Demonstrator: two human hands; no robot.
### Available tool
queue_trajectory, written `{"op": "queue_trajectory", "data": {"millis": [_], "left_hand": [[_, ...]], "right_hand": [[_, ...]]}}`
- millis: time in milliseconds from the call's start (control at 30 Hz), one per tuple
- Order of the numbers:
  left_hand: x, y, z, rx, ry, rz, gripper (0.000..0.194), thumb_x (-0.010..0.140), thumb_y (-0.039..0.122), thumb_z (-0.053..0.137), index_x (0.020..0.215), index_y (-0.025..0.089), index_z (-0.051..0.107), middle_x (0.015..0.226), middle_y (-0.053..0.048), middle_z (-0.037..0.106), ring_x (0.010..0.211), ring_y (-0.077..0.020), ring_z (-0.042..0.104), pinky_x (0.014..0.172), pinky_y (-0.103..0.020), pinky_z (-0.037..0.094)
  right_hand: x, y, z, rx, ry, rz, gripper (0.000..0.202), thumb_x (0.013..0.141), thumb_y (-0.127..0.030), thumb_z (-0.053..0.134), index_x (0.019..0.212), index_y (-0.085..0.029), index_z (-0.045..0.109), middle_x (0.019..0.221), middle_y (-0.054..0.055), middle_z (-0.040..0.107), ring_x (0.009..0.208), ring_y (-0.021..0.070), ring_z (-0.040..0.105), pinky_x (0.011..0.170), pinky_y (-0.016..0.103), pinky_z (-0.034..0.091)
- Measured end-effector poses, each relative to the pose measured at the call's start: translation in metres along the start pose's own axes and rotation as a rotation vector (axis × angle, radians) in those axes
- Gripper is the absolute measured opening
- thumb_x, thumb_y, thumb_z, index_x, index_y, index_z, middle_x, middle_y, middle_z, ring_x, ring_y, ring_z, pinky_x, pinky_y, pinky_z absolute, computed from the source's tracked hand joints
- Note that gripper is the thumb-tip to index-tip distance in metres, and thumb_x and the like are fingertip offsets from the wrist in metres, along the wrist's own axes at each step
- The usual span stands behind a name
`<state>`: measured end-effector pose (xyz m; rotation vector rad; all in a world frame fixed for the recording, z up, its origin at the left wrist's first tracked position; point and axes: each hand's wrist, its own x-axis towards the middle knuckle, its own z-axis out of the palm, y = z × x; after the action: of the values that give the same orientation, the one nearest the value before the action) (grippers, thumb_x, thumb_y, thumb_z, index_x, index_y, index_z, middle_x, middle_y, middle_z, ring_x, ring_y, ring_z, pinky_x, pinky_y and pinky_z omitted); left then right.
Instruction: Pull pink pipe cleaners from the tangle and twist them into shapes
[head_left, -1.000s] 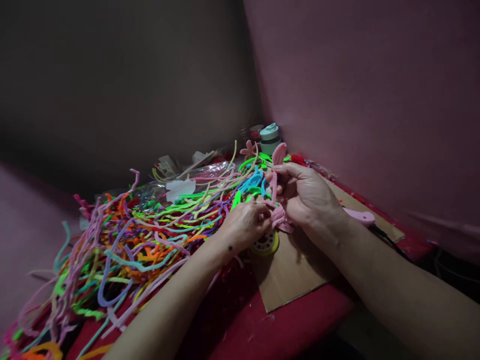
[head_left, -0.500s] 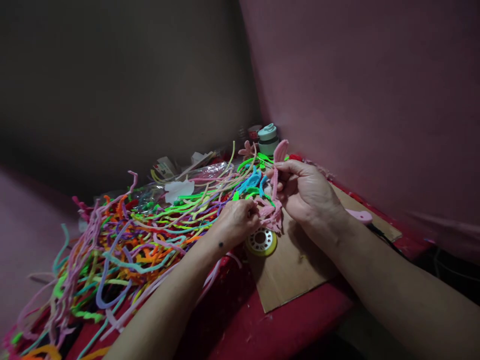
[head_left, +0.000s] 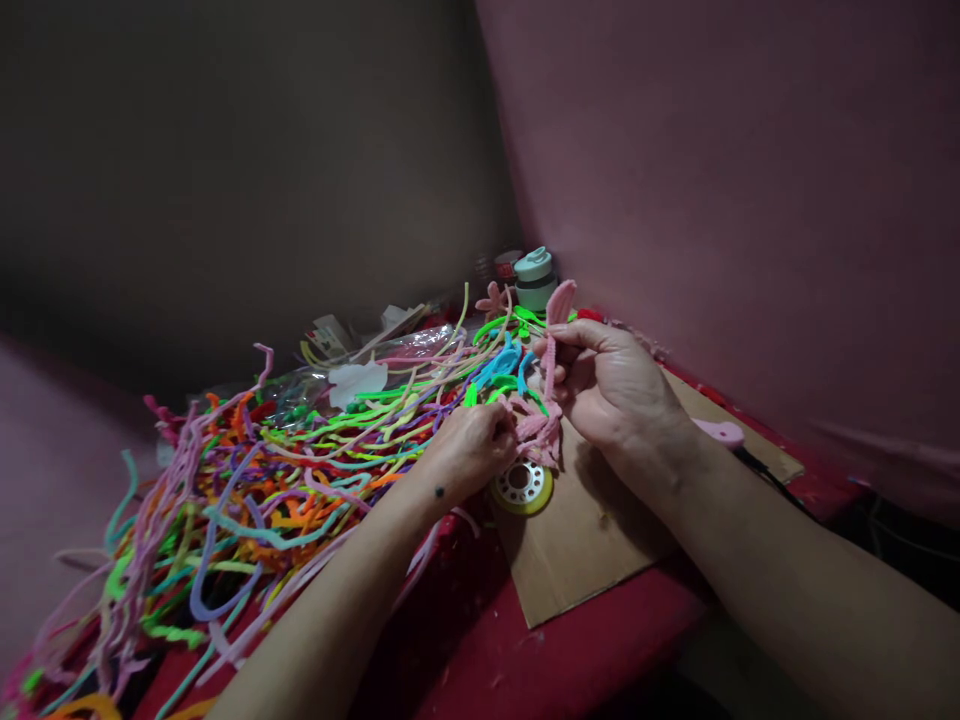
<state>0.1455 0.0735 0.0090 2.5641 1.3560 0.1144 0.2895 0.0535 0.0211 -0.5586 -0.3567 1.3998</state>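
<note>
Between the thumb and fingers of my right hand [head_left: 607, 385] is a pink pipe cleaner [head_left: 560, 303], bent into a petal-like loop at the top with its stem hanging down. My left hand [head_left: 476, 440] is closed at the edge of a bunch of pink pipe-cleaner pieces [head_left: 541, 435] and seems to pinch one of them; its fingertips are partly hidden. Just below these pieces lies a yellow tape roll [head_left: 523, 484] with a white, holed core. Blue pipe cleaners [head_left: 504, 362] are behind my hands.
A large heap of coloured pipe cleaners [head_left: 300, 500] covers the left side. Cardboard [head_left: 577, 560] lies on the red cloth [head_left: 465, 640]. A pink-handled tool [head_left: 721, 433] with a black cord is at right. Behind stand a pale-green-lidded bottle [head_left: 535, 280] and a pink flower [head_left: 492, 301].
Both hands stay almost in place. The bunch of pink pieces near my left hand has shifted slightly; the petal-shaped piece is still in my right hand.
</note>
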Motion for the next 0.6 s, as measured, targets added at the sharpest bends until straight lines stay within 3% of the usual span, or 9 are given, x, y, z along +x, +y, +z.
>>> {"op": "queue_trajectory", "data": {"millis": [67, 133, 267, 433, 600], "left_hand": [[-0.002, 0.001, -0.001, -0.04, 0.065, 0.001, 0.02, 0.072, 0.018, 0.048, 0.084, 0.018, 0.064, 0.069, -0.001, 0.061, 0.059, -0.0111, 0.05, 0.053, -0.021, 0.033], [-0.005, 0.003, -0.002, -0.112, 0.125, 0.087, 0.022, 0.075, 0.017, 0.047, 0.09, 0.02, 0.065, 0.077, -0.001, 0.064, 0.065, -0.011, 0.054, 0.06, -0.021, 0.038], [-0.009, 0.007, 0.001, -0.112, 0.092, 0.299, 0.022, 0.079, 0.015, 0.047, 0.083, 0.023, 0.068, 0.091, -0.001, 0.063, 0.078, -0.0111, 0.056, 0.071, -0.021, 0.041], [-0.006, 0.005, 0.011, 0.044, 0.08, 0.263, 0.018, 0.082, 0.025, 0.05, 0.082, 0.027, 0.068, 0.093, -0.001, 0.059, 0.08, -0.013, 0.055, 0.071, -0.023, 0.043], [-0.006, 0.003, 0.015, 0.059, 0.078, 0.266, 0.021, 0.084, 0.021, 0.045, 0.086, 0.022, 0.066, 0.09, -0.004, 0.057, 0.078, -0.0129, 0.055, 0.069, -0.023, 0.043]], "right_hand": [[0.0, 0.0, 0.0, -0.008, -0.01, 0.006, 0.007, 0.061, -0.01, 0.051, 0.056, -0.016, 0.05, 0.049, -0.002, 0.054, 0.04, 0.0057, 0.036, 0.039, 0.021, 0.026], [-0.001, -0.001, 0.0, -0.009, -0.024, 0.006, 0.008, 0.061, -0.011, 0.051, 0.055, -0.016, 0.05, 0.049, -0.002, 0.053, 0.04, 0.0056, 0.035, 0.038, 0.021, 0.025], [-0.002, -0.002, 0.001, -0.015, -0.005, 0.023, 0.009, 0.061, -0.011, 0.052, 0.053, -0.016, 0.049, 0.049, -0.002, 0.053, 0.04, 0.0051, 0.036, 0.037, 0.019, 0.025], [-0.001, -0.003, 0.001, 0.008, 0.017, 0.013, 0.01, 0.06, -0.011, 0.053, 0.053, -0.016, 0.049, 0.049, -0.001, 0.054, 0.04, 0.0049, 0.035, 0.037, 0.018, 0.024], [0.001, -0.006, 0.0, 0.037, 0.025, -0.003, 0.008, 0.061, -0.011, 0.052, 0.054, -0.015, 0.05, 0.049, -0.001, 0.054, 0.04, 0.0049, 0.037, 0.038, 0.018, 0.026]]}}
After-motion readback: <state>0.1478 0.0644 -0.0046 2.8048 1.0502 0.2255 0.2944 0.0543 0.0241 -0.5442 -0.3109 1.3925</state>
